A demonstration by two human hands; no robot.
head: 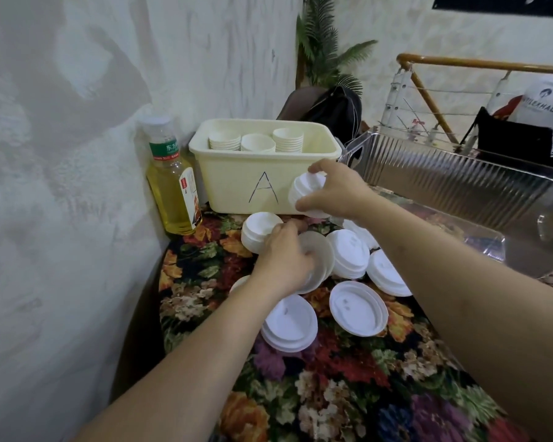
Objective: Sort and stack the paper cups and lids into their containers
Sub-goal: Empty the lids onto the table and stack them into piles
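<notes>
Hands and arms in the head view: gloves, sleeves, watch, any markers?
Nothing worn. The left hand and right hand are bare, with no gloves, rings or markers. Both forearms are bare up to the frame edge: no sleeves, watch, bands or cables in view.

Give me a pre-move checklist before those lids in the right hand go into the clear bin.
1. Right hand has a firm grip on its lid stack: ok.
2. Left hand holds lids on the table: ok.
3. Clear bin mouth open beside the right hand: ok.
4. Clear bin has room inside: cannot tell, its floor is hard to read.
5. Bin A holds only cups: ok.
6. Loose lids left to sort: not ok, several remain.
</notes>
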